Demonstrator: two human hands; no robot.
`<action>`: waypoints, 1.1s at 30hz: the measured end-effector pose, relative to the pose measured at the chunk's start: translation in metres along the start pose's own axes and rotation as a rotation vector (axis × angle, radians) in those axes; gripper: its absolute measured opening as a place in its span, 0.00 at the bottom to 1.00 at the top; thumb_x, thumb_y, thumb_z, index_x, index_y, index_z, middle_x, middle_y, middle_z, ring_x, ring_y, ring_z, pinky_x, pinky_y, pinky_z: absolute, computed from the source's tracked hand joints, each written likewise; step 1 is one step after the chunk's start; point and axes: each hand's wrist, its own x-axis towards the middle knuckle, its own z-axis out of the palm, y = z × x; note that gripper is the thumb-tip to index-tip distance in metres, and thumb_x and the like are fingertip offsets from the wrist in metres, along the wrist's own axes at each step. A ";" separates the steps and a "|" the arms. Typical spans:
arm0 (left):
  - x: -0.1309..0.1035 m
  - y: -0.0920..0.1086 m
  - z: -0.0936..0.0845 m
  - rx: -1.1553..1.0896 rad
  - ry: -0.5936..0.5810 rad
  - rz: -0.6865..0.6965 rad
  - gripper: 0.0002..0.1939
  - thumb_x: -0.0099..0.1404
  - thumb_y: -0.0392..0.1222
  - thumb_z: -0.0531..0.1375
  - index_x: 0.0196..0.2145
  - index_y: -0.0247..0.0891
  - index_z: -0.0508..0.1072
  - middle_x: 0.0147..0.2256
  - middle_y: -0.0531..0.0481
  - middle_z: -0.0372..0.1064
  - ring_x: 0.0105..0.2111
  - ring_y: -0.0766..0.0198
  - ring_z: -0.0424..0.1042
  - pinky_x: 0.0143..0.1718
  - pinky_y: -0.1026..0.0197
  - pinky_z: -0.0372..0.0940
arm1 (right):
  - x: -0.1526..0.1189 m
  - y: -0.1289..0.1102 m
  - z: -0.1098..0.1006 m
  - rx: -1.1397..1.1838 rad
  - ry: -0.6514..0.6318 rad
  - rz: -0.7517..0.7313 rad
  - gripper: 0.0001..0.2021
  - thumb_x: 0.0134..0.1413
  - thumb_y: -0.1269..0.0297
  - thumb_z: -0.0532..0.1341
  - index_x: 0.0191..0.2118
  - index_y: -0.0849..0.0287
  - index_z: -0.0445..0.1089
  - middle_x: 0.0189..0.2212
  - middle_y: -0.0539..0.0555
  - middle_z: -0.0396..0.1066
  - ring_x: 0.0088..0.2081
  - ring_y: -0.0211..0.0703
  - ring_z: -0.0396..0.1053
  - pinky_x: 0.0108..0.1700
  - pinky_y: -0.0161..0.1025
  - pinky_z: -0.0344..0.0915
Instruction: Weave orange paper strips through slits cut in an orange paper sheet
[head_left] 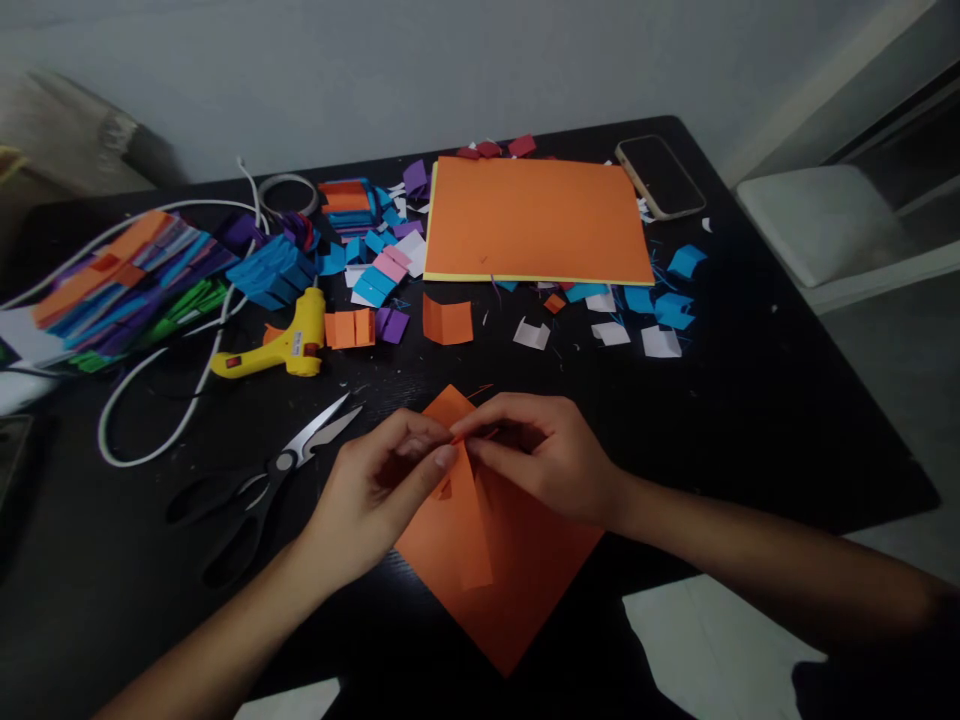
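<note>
Between the fingertips of both hands is the upper end of a narrow orange paper strip [474,530]. My left hand [386,485] pinches it from the left, thumb on top. My right hand [544,450] meets it at the same end, its thumb and forefinger closed together. Under the strip lies a larger orange paper sheet [517,590], turned so a corner points toward me. The exact fold at the fingertips is partly hidden. Black-handled scissors [281,465] rest with blades parted, left of my left hand.
A yellow glue gun [296,345] lies beyond the scissors, near a looping white cable [112,420]. Bundles of coloured folded paper [142,270] fill the left back. A stack of orange sheets [540,220] sits at the back, beside a phone [660,175]. Small paper pieces [532,333] are scattered around.
</note>
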 end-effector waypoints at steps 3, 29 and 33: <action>-0.001 0.002 0.001 -0.010 0.018 -0.042 0.03 0.72 0.40 0.62 0.39 0.39 0.75 0.28 0.56 0.70 0.28 0.70 0.68 0.28 0.71 0.64 | -0.001 0.000 0.001 0.012 0.019 0.020 0.08 0.57 0.72 0.67 0.39 0.55 0.83 0.35 0.50 0.82 0.38 0.40 0.80 0.41 0.35 0.75; 0.000 0.010 0.002 -0.022 0.073 0.000 0.03 0.67 0.36 0.66 0.34 0.39 0.77 0.29 0.54 0.76 0.30 0.70 0.75 0.31 0.70 0.69 | -0.004 -0.002 0.003 0.086 0.001 0.054 0.03 0.57 0.70 0.69 0.37 0.57 0.80 0.35 0.50 0.80 0.36 0.38 0.77 0.39 0.34 0.73; 0.000 0.011 0.001 -0.015 0.081 0.010 0.02 0.67 0.35 0.66 0.34 0.39 0.78 0.31 0.54 0.78 0.31 0.69 0.77 0.33 0.70 0.71 | -0.003 -0.003 0.002 0.135 -0.014 0.088 0.03 0.58 0.70 0.69 0.38 0.57 0.80 0.35 0.50 0.79 0.37 0.38 0.77 0.40 0.34 0.73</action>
